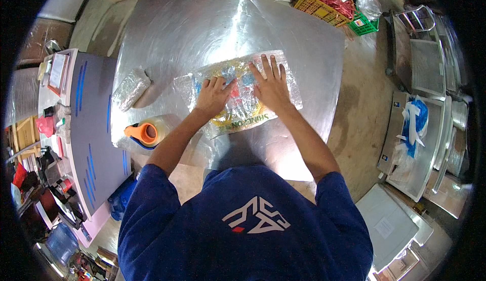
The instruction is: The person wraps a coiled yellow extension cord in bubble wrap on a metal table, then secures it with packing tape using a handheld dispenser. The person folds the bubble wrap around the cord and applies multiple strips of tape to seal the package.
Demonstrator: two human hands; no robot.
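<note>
A flat package wrapped in clear plastic film (288,76), with yellow, blue and red print showing through, lies in the middle of a shiny metal table (202,33). My left hand (212,96) presses on its left half with fingers partly curled. My right hand (272,83) lies flat on its right half, fingers spread. Neither hand grips anything.
A tape dispenser (148,132) with an orange core sits at the table's near left edge. A small film-wrapped bundle (130,89) lies to the left. Yellow and green crates (329,8) stand beyond the far right corner. A grey machine (93,129) borders the left side.
</note>
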